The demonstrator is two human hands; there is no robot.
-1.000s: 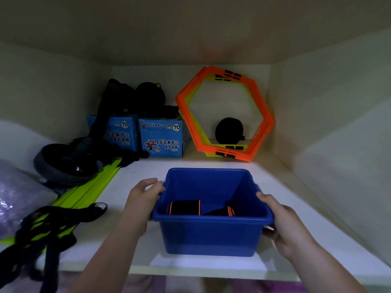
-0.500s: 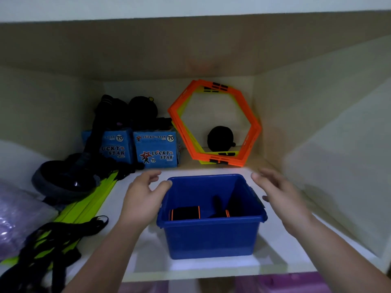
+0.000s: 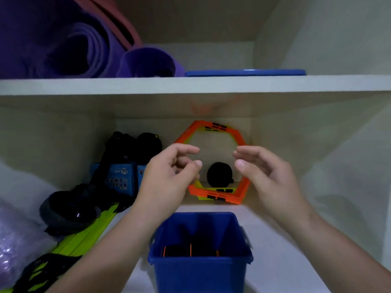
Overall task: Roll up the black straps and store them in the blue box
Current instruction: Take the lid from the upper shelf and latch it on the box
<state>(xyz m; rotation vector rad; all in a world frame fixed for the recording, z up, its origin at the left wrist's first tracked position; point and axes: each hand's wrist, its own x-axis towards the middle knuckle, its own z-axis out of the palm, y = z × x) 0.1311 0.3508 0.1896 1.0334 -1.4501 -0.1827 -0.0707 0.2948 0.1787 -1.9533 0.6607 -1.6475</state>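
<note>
1. Hands raised above the blue box [image 3: 200, 269]; the left hand [image 3: 169, 178] and right hand [image 3: 266, 176] hang in the air in front of the orange hexagon frames [image 3: 241, 191], touching nothing.
2. Left grip is loosely curled and empty, thumb and forefinger near each other but holding nothing; right grip is spread wide and empty, fingers pointing toward the left hand.
3. Blue box stands on the lower shelf [image 3: 279, 261] near its front edge, lid off; rolled black straps [image 3: 190, 249] with orange edging lie inside at the bottom.
4. Left of the box lie yellow-green slats [image 3: 84, 235] and a tangle of loose black webbing [image 3: 40, 271]; behind them stand small blue cartons [image 3: 120, 179].
5. Upper shelf [image 3: 190, 85] carries rolled purple mats [image 3: 69, 43] and a flat blue lid [image 3: 245, 72].
</note>
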